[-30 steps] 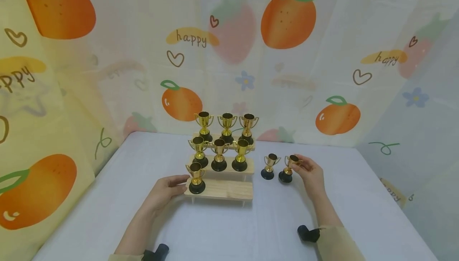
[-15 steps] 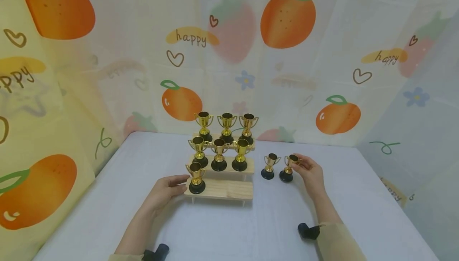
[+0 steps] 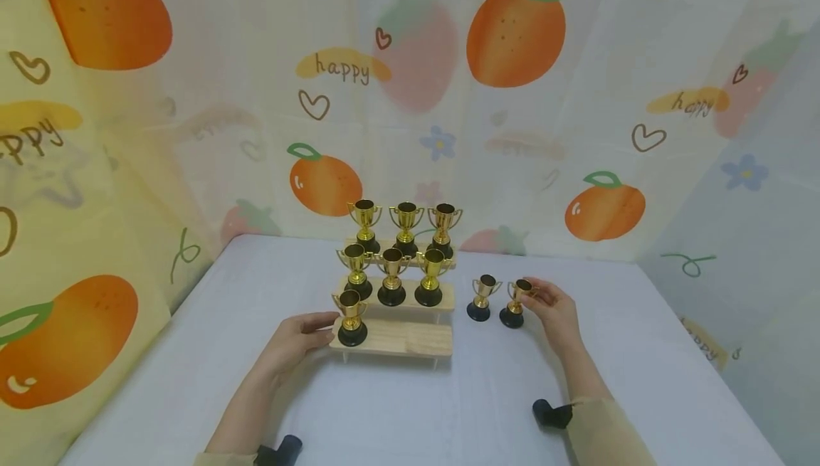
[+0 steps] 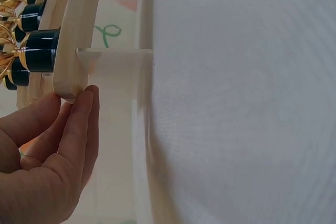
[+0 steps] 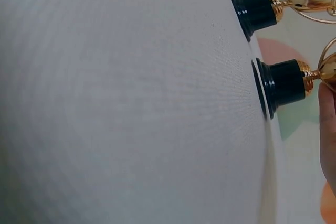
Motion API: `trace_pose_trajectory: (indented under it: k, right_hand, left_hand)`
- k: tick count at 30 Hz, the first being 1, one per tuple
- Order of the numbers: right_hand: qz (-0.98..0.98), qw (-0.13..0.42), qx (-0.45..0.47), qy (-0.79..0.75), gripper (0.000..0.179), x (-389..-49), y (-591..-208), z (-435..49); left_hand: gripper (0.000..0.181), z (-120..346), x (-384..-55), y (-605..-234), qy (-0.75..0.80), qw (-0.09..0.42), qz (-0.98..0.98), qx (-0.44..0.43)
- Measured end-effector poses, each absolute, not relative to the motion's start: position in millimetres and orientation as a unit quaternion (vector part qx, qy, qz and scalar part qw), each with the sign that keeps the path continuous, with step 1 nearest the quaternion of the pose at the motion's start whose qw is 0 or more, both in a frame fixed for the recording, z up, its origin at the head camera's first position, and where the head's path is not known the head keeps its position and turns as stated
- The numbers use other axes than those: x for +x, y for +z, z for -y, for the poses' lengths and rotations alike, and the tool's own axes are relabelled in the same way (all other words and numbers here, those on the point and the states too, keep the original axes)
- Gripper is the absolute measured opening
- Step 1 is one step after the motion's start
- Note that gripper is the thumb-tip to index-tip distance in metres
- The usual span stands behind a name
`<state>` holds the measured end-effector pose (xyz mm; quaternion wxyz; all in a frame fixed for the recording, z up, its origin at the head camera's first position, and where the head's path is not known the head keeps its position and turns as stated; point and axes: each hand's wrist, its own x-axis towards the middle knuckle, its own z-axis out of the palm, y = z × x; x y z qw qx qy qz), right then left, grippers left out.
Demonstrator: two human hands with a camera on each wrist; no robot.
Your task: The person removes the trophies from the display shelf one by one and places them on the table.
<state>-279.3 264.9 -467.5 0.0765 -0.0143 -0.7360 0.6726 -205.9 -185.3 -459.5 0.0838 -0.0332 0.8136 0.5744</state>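
Here, in the head view, a white-covered table (image 3: 487, 409) is backed by a fruit-printed curtain (image 3: 410, 124); the left end of a tiered wooden stand (image 3: 403, 338) bearing seven trophies (image 3: 391, 292) is pinched by the left hand (image 3: 295, 345), while a gold trophy (image 3: 514, 305), right of the stand and just beside another trophy (image 3: 479, 309), is gripped at its cup by the right hand (image 3: 556, 313); in the left wrist view, the lowest shelf (image 4: 79, 35) is clasped between thumb and fingers (image 4: 73, 135); in the right wrist view, a thin pale line is seen under the gripped trophy's black base (image 5: 286, 81)
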Motion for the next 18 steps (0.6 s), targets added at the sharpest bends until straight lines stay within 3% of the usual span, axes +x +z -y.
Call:
trace_pose_trajectory:
  k: [18]
  right_hand:
    - [0.726, 0.073, -0.006, 0.683, 0.05, -279.9, -475.0, -267.1]
  left_hand:
    - [0.043, 185.3, -206.2, -459.9, 0.572, 0.085, -0.815, -0.038]
